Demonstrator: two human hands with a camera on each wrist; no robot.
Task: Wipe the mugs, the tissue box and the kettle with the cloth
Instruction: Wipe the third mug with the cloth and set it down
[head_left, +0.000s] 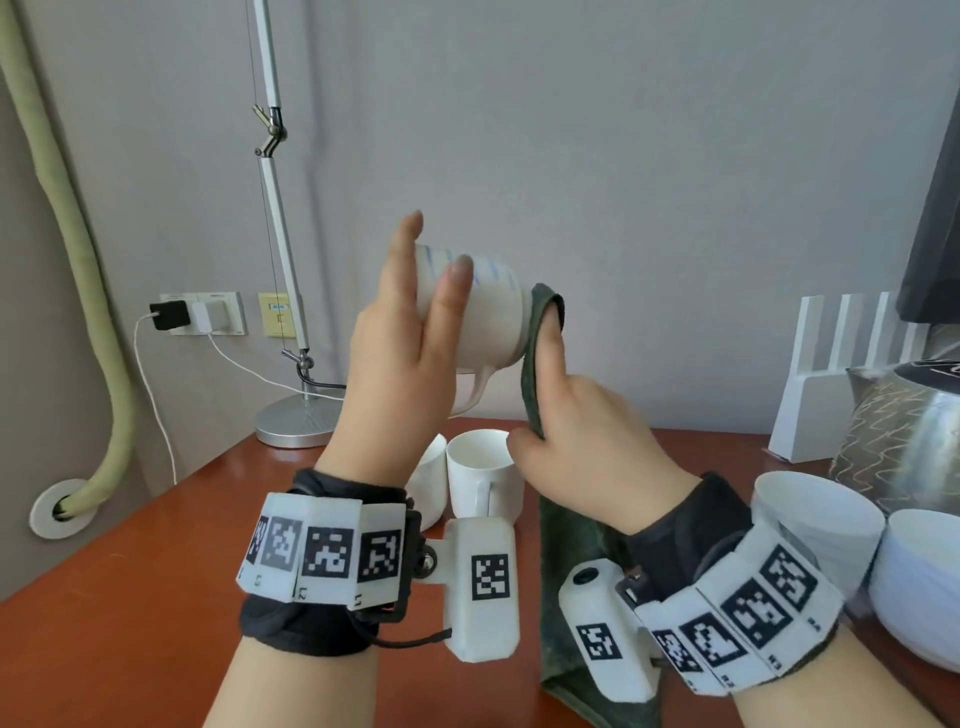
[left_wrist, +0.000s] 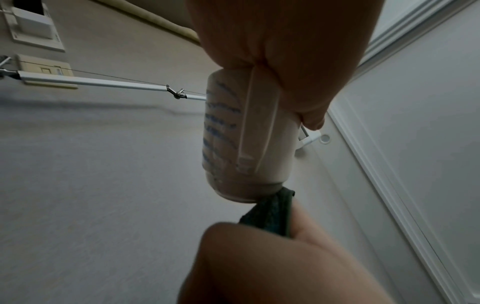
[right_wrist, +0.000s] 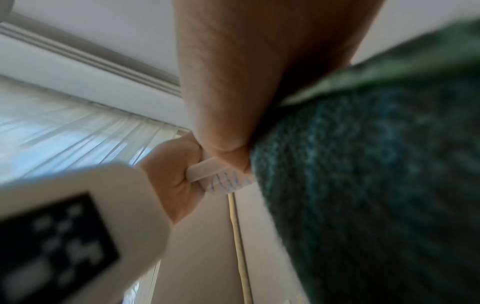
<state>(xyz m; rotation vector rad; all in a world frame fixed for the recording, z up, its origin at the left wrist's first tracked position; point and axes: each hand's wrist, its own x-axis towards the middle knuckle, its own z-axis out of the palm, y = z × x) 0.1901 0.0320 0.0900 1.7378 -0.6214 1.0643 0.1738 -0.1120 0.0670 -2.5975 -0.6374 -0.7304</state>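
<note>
A white mug with blue stripes lies on its side in the air above the table, handle pointing down. My left hand grips it at its left end. My right hand pinches a dark green cloth and presses it against the mug's right end; the rest of the cloth hangs down to the table. Two plain white mugs stand below. A patterned metal kettle stands at the right.
The red-brown table carries a lamp base at the back left. Two white bowls sit at the right, before the kettle. A white slatted stand is behind them. Wall sockets with a cable lie at the far left.
</note>
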